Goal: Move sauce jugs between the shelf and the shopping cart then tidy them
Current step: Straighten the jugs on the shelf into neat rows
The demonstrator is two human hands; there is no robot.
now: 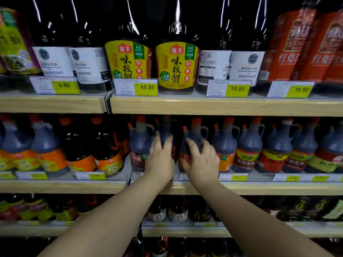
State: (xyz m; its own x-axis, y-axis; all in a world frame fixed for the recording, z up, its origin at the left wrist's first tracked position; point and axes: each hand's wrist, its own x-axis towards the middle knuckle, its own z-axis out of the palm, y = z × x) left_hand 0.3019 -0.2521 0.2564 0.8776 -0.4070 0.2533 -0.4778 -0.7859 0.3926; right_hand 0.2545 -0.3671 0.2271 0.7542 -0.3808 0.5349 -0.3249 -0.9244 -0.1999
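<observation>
Both of my hands reach onto the middle shelf (259, 187), which holds a row of dark sauce jugs with red caps and side handles. My left hand (160, 158) lies with straight, spread fingers against a dark jug (166, 130) that stands slightly further back than its neighbours. My right hand (201, 160) rests on the front of the neighbouring jug (194, 135), fingers loosely bent and thumb on its label. Neither jug is lifted. No shopping cart is in view.
More jugs stand close on both sides, one at the left (140, 143) and one at the right (225, 143). The upper shelf (222, 106) carries tall dark bottles and yellow price tags. A lower shelf (185, 231) holds smaller bottles.
</observation>
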